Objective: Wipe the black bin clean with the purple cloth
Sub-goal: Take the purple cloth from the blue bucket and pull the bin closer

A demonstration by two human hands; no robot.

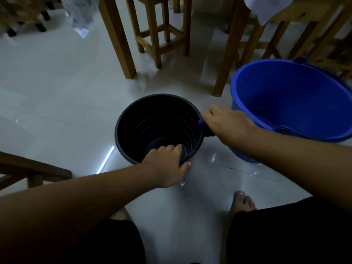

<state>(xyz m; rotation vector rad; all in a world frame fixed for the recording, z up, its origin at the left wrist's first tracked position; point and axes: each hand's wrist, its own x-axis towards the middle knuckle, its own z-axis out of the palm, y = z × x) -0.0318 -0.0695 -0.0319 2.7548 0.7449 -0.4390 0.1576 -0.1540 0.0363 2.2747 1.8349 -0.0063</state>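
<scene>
**Tally of the floor scene**

One black bin [159, 128] stands in the middle. One blue bucket [291, 103] sits to its right. One purple cloth [202, 123] shows only as a small patch at the bin's right rim. Two hands: the left hand [167, 164] and the right hand [226, 122]. Two bare feet near, one wooden stool [162, 29] far, and one white floor [57, 103].

purple cloth [201, 122]: mostly hidden under right hand [226, 123] | blue bucket [285, 96]: cut off right
</scene>
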